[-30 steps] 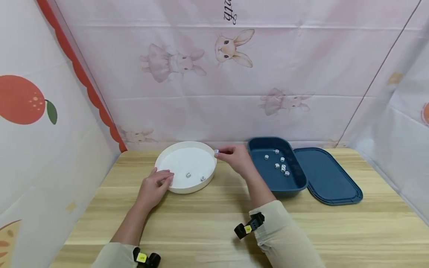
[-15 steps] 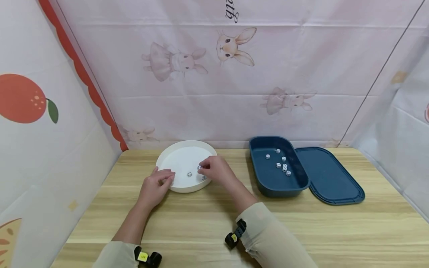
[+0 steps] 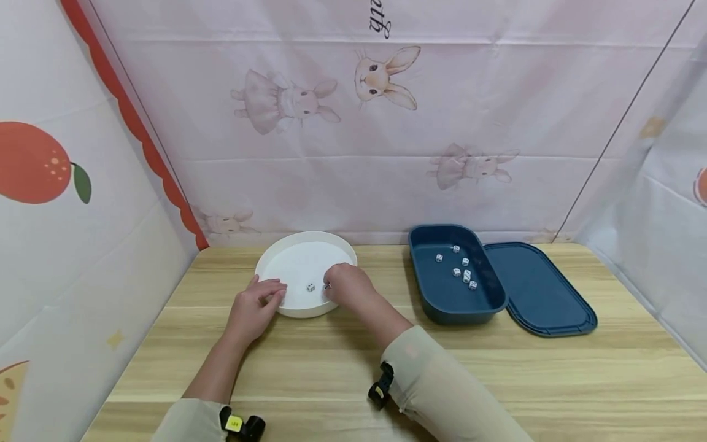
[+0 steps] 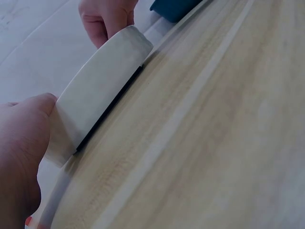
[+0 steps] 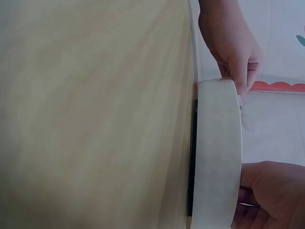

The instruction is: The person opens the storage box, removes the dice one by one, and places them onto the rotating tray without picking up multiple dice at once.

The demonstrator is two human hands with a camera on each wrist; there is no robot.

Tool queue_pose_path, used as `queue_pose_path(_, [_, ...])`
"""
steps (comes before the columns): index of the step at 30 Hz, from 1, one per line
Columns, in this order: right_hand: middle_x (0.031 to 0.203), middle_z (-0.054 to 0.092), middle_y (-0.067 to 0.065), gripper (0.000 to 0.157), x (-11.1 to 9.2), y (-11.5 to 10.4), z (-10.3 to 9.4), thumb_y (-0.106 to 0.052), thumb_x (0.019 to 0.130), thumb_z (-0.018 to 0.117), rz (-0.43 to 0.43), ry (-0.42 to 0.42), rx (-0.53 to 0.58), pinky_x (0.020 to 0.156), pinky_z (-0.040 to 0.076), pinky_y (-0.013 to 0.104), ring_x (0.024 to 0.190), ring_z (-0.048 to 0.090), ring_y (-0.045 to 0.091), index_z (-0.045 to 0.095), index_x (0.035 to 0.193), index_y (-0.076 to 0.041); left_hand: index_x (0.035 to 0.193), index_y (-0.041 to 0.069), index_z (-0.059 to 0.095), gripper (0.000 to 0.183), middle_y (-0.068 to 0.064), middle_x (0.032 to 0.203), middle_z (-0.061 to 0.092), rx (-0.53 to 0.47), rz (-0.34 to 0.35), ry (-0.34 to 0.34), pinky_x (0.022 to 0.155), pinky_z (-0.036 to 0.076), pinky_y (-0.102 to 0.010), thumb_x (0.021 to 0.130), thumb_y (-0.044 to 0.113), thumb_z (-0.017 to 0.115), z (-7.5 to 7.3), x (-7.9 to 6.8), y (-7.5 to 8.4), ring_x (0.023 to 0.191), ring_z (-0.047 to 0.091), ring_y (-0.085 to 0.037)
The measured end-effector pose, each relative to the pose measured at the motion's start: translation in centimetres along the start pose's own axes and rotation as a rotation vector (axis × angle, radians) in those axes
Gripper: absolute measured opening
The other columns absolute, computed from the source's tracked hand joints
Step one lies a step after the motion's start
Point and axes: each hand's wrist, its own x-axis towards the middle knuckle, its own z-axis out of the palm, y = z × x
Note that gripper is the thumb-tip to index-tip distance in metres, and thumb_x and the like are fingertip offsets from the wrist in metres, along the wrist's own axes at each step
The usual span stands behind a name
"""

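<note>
White tray's (image 3: 293, 261) sitting on the tabletop (image 3: 309, 380) with one die (image 3: 311, 287) lying in it, left hand (image 3: 256, 306) gripping its side, while the right hand's (image 3: 348, 284) curled fingers pinch another die (image 3: 327, 285) inside.

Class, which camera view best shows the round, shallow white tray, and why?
The head view: looking down, it shows the floor and rim of the white tray, partly covered by the left hand and right hand. The left and right wrist views show only its outer wall and rim edge, side-on.
</note>
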Motion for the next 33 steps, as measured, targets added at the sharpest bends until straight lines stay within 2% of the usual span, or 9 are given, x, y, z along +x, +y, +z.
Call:
queue_pose_path(8, [0.091,0.074,-0.002,0.010,-0.1,0.3,-0.2,-0.009,0.084,0.070,-0.009,0.010,-0.005,0.066,0.052,0.029,0.075,0.057,0.012,0.078,0.089,-0.014,0.097,0.003,0.077,0.011,-0.010,0.101,0.076,0.004,-0.011,-0.011,0.119,0.028,-0.054,0.090,0.010,0.071,0.1,0.2,0.1,0.108,0.069,-0.030])
queue_pose_path(15, [0.095,0.075,0.000,0.012,-0.2,0.8,-0.2,-0.013,0.085,0.072,-0.030,0.008,0.018,0.076,0.055,0.031,0.084,0.064,0.014,0.078,0.095,-0.012,0.097,0.003,0.077,0.011,-0.011,0.101,0.076,0.007,-0.017,-0.014,0.119,0.028,-0.053,0.089,0.008,0.071,0.2,0.0,0.3,0.108,0.069,-0.031])
queue_pose_path(21, [0.096,0.074,0.002,0.019,-0.4,1.3,-0.6,-0.015,0.086,0.074,-0.060,0.011,0.079,0.082,0.055,0.027,0.088,0.065,0.013,0.077,0.104,-0.010,0.097,0.003,0.077,0.011,-0.011,0.101,0.076,0.004,-0.026,-0.017,0.119,0.028,-0.054,0.089,0.008,0.072,0.3,0.0,0.4,0.108,0.069,-0.030])
queue_pose_path(27, [0.104,0.073,0.003,0.026,-0.7,1.6,-1.4,-0.018,0.088,0.075,-0.018,-0.024,0.112,0.086,0.057,0.027,0.095,0.066,0.014,0.075,0.113,-0.010,0.097,0.003,0.077,0.011,-0.011,0.100,0.076,0.005,-0.014,-0.013,0.118,0.029,-0.055,0.089,0.008,0.072,0.2,0.0,0.5,0.108,0.069,-0.031])
queue_pose_path(33, [0.107,0.071,0.003,0.029,-1.3,2.2,-3.0,-0.020,0.090,0.073,-0.004,-0.038,0.064,0.087,0.057,0.028,0.098,0.066,0.016,0.073,0.117,-0.010,0.097,0.004,0.077,0.011,-0.009,0.100,0.076,0.017,-0.014,-0.011,0.118,0.029,-0.054,0.089,0.010,0.072,-0.1,-0.1,0.4,0.108,0.069,-0.029])
